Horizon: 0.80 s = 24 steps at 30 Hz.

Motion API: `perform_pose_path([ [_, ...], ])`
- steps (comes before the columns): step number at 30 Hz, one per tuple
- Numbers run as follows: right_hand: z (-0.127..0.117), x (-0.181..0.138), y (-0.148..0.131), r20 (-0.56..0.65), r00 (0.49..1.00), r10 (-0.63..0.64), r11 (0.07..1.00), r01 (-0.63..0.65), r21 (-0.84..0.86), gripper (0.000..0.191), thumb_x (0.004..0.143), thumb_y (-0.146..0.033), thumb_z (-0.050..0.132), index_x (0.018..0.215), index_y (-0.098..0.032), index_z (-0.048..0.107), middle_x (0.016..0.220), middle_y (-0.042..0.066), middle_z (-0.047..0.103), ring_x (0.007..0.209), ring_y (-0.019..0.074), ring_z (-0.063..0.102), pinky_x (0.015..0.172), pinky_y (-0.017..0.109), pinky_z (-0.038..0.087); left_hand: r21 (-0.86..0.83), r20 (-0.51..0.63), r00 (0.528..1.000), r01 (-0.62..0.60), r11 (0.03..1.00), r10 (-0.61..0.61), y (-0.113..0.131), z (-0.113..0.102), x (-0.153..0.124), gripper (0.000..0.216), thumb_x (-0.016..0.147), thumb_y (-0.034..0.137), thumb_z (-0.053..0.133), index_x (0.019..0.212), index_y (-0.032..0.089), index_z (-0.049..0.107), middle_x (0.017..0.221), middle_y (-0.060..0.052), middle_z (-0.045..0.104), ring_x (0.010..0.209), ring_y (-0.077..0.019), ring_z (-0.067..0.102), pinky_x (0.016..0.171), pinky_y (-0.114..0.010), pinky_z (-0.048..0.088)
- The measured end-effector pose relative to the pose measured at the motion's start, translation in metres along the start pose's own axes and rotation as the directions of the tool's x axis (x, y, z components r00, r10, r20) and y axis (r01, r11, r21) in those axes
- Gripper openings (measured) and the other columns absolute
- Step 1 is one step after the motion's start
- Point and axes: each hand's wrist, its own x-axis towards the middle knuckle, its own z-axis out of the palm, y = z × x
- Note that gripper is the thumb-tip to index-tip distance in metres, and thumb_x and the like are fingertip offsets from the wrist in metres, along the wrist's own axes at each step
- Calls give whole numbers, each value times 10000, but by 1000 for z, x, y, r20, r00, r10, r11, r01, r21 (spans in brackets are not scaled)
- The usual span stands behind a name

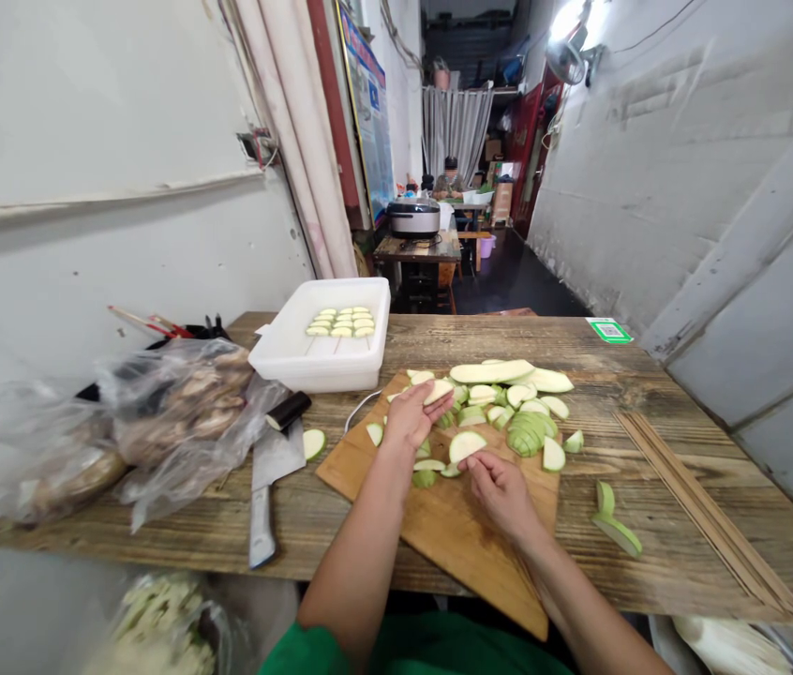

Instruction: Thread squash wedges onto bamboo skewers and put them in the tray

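My left hand is above the cutting board, its fingers closed on a pale half-round zucchini slice. My right hand, lower and to the right, pinches another half-round zucchini slice by its lower edge. Whether a skewer is in either hand I cannot make out. Cut zucchini slices with green skin are heaped on the far part of the board. Behind the heap lie long zucchini pieces. Loose zucchini pieces rest on the table right of the board.
A white plastic box holds rows of skewered slices. Left of the board lie a cleaver, a dark cylindrical piece and plastic bags of mushrooms. Bamboo skewers lie along the wooden table's right side.
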Motion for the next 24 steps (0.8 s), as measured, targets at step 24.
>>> perform_pose_path([
  [24, 2, 0, 0, -16, 1000, -25, 999, 25, -40, 322, 853, -411, 413, 764, -141, 562, 470, -72, 307, 424, 79, 256, 412, 201, 184, 96, 15, 1000, -24, 995, 23, -5, 5, -6, 58, 704, 117, 635, 742, 91, 602, 723, -71, 664, 666, -174, 659, 736, -366, 543],
])
